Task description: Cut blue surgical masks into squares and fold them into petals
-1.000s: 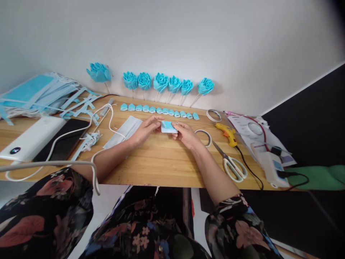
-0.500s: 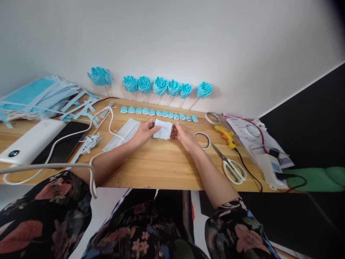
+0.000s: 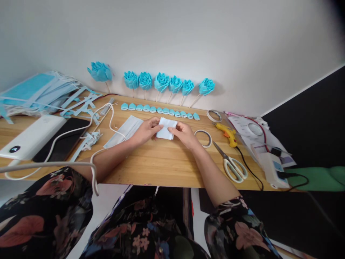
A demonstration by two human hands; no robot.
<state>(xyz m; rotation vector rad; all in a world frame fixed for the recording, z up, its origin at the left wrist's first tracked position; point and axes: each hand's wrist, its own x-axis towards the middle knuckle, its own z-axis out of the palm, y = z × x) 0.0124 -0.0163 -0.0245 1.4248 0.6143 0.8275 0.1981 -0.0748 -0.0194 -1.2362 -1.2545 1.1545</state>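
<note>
Between my two hands is a small folded square of pale blue mask fabric [image 3: 166, 132], held just above the wooden table [image 3: 161, 165]. My left hand [image 3: 147, 131] pinches its left side, thumb on top. On the right side my right hand [image 3: 185, 135] grips it too, thumb pressed on the face and fingers behind. A flat pleated face mask [image 3: 125, 130] lies beside my left wrist. Behind the hands runs a row of small folded blue petals [image 3: 159, 110]. Several blue fabric roses on sticks [image 3: 161, 82] lean along the wall.
To the right lie tape rolls [image 3: 203, 138], a yellow glue gun [image 3: 229, 135], scissors [image 3: 234, 169] and a power strip [image 3: 273, 171]. At left are a mask stack [image 3: 32, 88], a white power bank [image 3: 32, 135], a black phone [image 3: 60, 138] and a looping white cable [image 3: 64, 164].
My right hand has closed onto the fabric square, its thumb now lying on the face. The square appears slightly further right in view.
</note>
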